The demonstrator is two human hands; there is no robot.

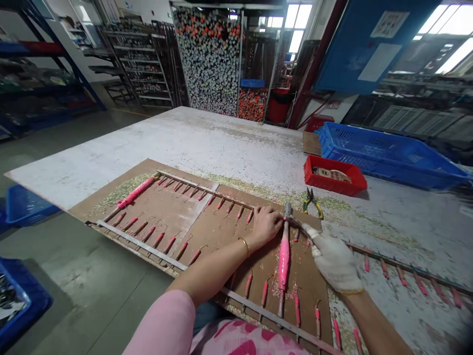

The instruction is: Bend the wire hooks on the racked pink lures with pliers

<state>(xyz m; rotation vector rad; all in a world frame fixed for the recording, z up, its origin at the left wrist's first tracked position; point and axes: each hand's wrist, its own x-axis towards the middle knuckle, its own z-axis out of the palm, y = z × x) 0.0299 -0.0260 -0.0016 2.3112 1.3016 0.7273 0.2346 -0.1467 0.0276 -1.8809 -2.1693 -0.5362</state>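
A flat rack lies on a brown cardboard sheet (218,231), with a long far bar (199,186) and a near metal bar (148,247). Small pink-coated pieces (158,240) with thin wire hooks hang from both bars. My bare left hand (266,224) is closed at the far bar's right part; its fingers hide what they grip. My right hand (334,259), in a white glove, is closed on a slim dark metal tool (296,222), its tip near my left fingers. Between my hands lies a thick pink-coated rod (284,256) with a grey upper end (287,209).
Yellow-handled pliers (313,203) lie beyond my right hand. A red tray (334,176) and a blue crate (391,153) stand behind. Another rack bar (406,266) with pink pieces extends right. Pale chips (251,186) litter the table (155,135). A pink-coated rod (136,192) lies left.
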